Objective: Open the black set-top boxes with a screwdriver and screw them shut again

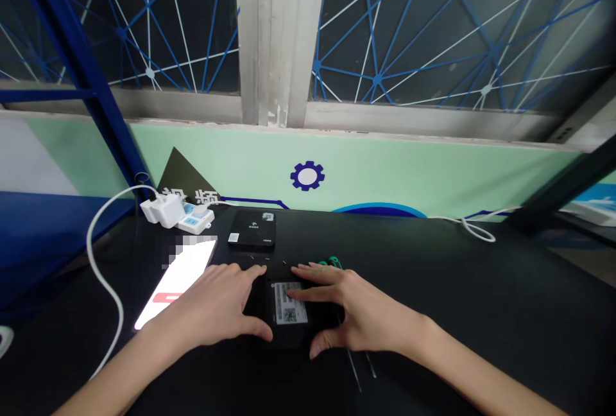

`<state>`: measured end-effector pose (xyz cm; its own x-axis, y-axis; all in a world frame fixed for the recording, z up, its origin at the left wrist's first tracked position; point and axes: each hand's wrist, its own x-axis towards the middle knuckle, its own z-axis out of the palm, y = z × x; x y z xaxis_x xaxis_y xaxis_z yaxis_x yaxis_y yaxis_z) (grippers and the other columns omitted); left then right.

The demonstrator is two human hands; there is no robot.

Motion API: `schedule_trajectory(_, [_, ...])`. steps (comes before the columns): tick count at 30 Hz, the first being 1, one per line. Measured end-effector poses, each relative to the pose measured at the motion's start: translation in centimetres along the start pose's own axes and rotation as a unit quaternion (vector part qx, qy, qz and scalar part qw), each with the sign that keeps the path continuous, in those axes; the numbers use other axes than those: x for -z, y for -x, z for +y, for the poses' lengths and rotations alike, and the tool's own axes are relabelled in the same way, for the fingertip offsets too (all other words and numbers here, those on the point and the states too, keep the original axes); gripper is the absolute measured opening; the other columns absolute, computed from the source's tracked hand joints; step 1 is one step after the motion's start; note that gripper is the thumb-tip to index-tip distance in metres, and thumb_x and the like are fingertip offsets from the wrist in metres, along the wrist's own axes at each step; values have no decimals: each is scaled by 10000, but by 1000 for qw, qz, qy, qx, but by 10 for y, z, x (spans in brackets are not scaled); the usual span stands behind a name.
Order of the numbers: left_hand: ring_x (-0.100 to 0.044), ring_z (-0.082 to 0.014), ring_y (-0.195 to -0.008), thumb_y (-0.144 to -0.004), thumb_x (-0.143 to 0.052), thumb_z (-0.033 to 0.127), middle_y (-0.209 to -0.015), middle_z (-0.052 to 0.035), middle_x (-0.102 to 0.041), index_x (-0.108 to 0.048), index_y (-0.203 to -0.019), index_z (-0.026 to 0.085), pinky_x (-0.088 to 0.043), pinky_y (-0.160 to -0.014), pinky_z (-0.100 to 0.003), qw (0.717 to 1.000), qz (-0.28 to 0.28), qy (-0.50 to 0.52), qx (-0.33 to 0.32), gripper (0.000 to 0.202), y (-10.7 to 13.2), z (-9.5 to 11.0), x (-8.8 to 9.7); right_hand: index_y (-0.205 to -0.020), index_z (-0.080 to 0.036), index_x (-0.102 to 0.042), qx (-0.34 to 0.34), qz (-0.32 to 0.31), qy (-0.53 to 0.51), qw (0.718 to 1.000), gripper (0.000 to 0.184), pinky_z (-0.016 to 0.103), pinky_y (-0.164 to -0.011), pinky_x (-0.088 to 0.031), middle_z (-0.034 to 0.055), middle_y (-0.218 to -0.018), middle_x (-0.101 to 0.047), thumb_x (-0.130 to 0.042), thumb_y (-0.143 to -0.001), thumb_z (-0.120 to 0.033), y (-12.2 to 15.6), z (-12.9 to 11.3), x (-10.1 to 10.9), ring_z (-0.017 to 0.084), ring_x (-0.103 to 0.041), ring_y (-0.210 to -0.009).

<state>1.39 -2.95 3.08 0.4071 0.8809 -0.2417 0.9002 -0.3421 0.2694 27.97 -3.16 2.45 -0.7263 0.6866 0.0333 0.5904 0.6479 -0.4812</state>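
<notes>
A flat black box (pixel 291 338), maybe a set-top box, lies on the dark table with its white barcode label (pixel 290 313) facing up. My left hand (pixel 224 300) grips its left side, index finger at the far corner and thumb at the near one. My right hand (pixel 349 307) holds the right side, its fingers over the top and thumb at the near corner. Green handles (pixel 333 262) show behind my right hand. Two thin metal shafts (pixel 354 371) stick out below it, probably of screwdrivers. A few tiny screws (pixel 267 259) lie just beyond the box.
Another flat black box (pixel 253 230) lies farther back. At the left are a phone (pixel 180 275) with a lit screen, a white power strip (pixel 195 218) with a plugged-in charger (pixel 166 210), and a white cable (pixel 91 242). A wall with windows (pixel 283 37) borders the table's far edge.
</notes>
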Motion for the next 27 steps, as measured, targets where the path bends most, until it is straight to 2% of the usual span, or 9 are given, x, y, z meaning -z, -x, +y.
schedule_trajectory(4, [-592, -340, -934, -639, -675, 806, -871, -60, -668, -463, -1481, 219, -394, -725, -347, 1000, -3, 9, 2, 1048, 0, -2, -2, -1348, -285, -633, -1, 6, 1, 1000, 750, 551, -1145, -363, 141, -1526, -453, -806, -693, -606, 1, 1, -1, 384, -460, -1377])
schedule_trajectory(9, [-585, -290, -864, -616, -666, 837, -811, -7, -656, -470, -1463, 274, -373, -683, -318, 999, -1, 44, -21, 1036, 0, -5, 1, -1330, -273, -652, -8, 21, 1, 1000, 751, 575, -1134, -371, 136, -1519, -473, -807, -681, -618, 3, 3, -5, 398, -463, -1372])
schedule_trajectory(14, [-576, -277, -853, -606, -661, 852, -767, 13, -646, -455, -1469, 290, -365, -675, -307, 998, 0, 53, -33, 1051, -4, -8, 1, -1304, -227, -667, 30, 56, 28, 998, 733, 557, -1119, -398, 149, -1438, -565, -781, -706, -635, 6, 6, -5, 380, -497, -1345])
schedule_trajectory(16, [-577, -268, -844, -615, -654, 851, -758, 17, -642, -454, -1470, 291, -370, -681, -307, 998, 0, 53, -39, 1041, -3, -9, 1, -1269, -213, -684, 48, 83, 41, 995, 652, 541, -1111, -407, 146, -1390, -604, -759, -755, -607, 8, 7, -2, 354, -542, -1297])
schedule_trajectory(19, [-581, -247, -815, -644, -637, 840, -756, 22, -633, -454, -1470, 293, -380, -691, -307, 997, 5, 54, -51, 1007, -3, -9, 1, -1206, -225, -707, 51, 125, 74, 988, 414, 510, -1034, -463, 120, -1304, -658, -703, -862, -455, 9, 9, 5, 306, -602, -1189])
schedule_trajectory(23, [-579, -225, -772, -700, -573, 842, -768, 17, -619, -464, -1455, 291, -383, -675, -302, 997, 12, 56, -49, 941, -3, -8, -1, -1149, -227, -718, 7, 169, 119, 978, 285, 519, -942, -498, 107, -1210, -705, -648, -894, -334, 9, 15, 12, 290, -643, -1070])
schedule_trajectory(27, [-581, -230, -786, -722, -538, 846, -802, 3, -613, -447, -1450, 273, -371, -638, -290, 997, 1, 63, -41, 932, -3, -6, -3, -1172, -232, -700, -27, 172, 123, 977, 306, 579, -1085, -403, 89, -1191, -720, -632, -896, -347, 9, 25, 17, 289, -679, -1034])
